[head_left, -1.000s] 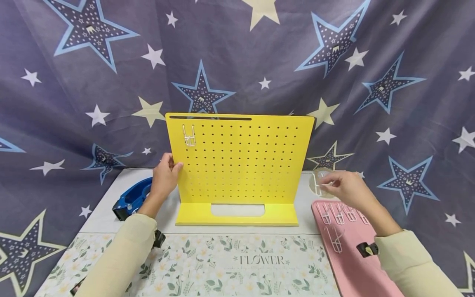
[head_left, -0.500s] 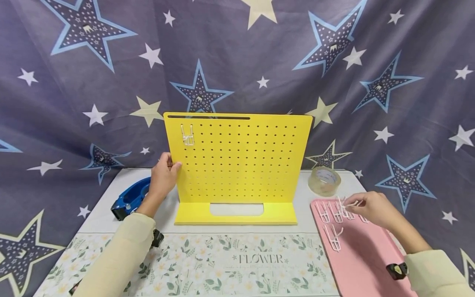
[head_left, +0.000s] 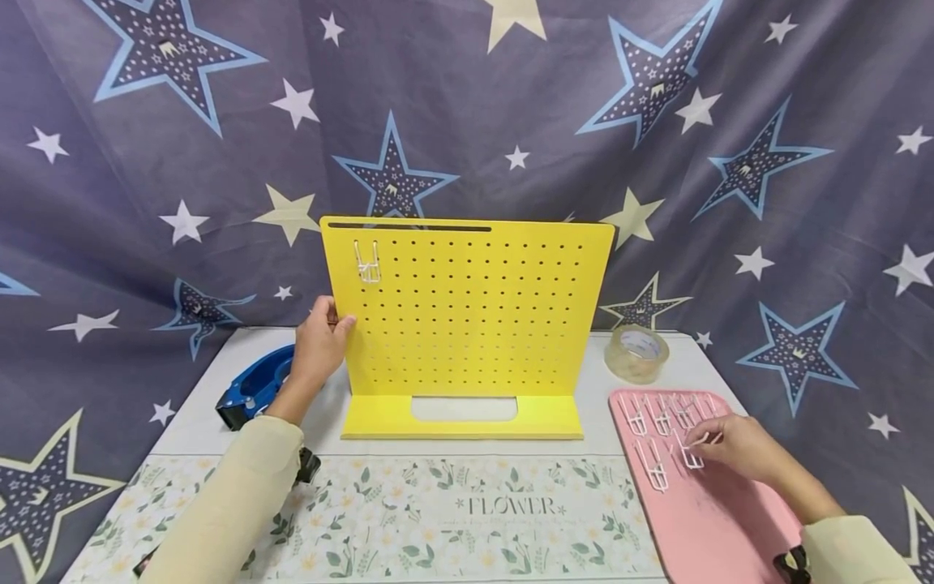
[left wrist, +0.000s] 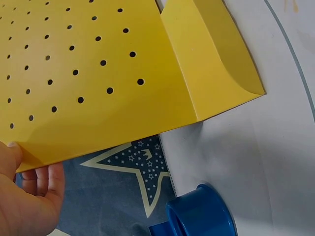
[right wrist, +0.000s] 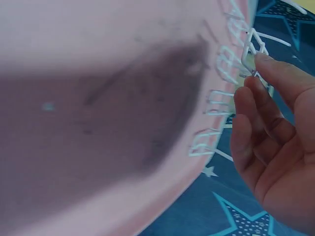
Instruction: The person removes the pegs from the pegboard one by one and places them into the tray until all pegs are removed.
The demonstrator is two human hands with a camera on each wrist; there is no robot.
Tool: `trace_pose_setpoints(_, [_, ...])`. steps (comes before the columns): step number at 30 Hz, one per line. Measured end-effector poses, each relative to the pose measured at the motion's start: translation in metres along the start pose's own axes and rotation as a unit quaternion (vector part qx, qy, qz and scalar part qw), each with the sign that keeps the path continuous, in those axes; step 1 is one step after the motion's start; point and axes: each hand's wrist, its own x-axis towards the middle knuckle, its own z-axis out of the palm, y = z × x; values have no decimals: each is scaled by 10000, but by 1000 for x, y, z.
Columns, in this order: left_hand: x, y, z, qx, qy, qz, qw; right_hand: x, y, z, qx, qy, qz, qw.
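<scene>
A yellow pegboard [head_left: 467, 324] stands upright on its base, with one white wire hook [head_left: 368, 263] hanging in its upper left holes. My left hand [head_left: 321, 345] grips the board's left edge, thumb on the front and fingers behind, as the left wrist view also shows. Over the pink tray [head_left: 718, 519], my right hand [head_left: 740, 446] pinches another white wire hook [right wrist: 252, 49] between thumb and fingertips. Several more white wire hooks [head_left: 636, 418] lie in the tray, mostly in a row along its far edge.
A roll of clear tape [head_left: 636, 354] sits behind the tray. To the left of the board is a blue tape dispenser [head_left: 255, 385]. A flower-printed mat [head_left: 409, 519] covers the table's front, and a starry cloth [head_left: 467, 105] hangs behind.
My right hand has moved from in front of the tape roll to over the tray, then lower and nearer, with the wire hook in its fingers. The left hand stays on the board.
</scene>
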Motion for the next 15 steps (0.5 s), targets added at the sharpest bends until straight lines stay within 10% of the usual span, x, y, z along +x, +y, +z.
trace_pose_setpoints(15, [1,1,0,36,0,19,10000,-4,5,18,409,-449,-214,9979])
